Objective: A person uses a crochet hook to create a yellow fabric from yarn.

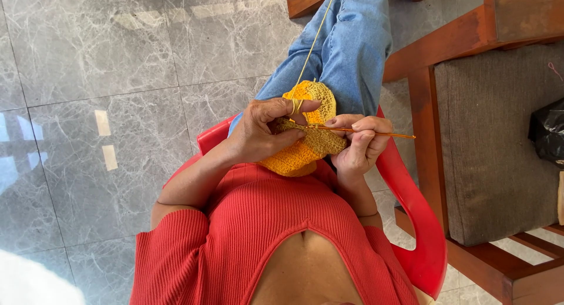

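1. Head view, position: I sit in a red chair [420,223], legs in jeans [346,52] stretched over a grey marble floor [88,76]. The work [305,142], a yellow and orange crocheted piece, lies in my lap between both hands.
2. Head view, left hand [258,132]: closed on the near edge of the work, thumb pressing the fabric against the fingers. The yarn [314,44] wraps round my forefinger and runs taut up and away past my leg; its source is out of view.
3. Head view, right hand [361,143]: fingers curled and pinching the hook [376,132] near its middle. The handle end points right; the tip is buried at the work's edge, so I cannot tell which stitch it has entered.
4. Judgement, method: the stitch should go well if the left forefinger keeps the strand evenly tight and the thumb pins the fabric just beside the tip.
5. Judgement, risk: slack yarn or a tilted hook could split the strand.
6. Head view, surroundings: a wooden bench [470,41] with a grey cushion [487,140] stands just beside me, a black bag [549,135] on it.
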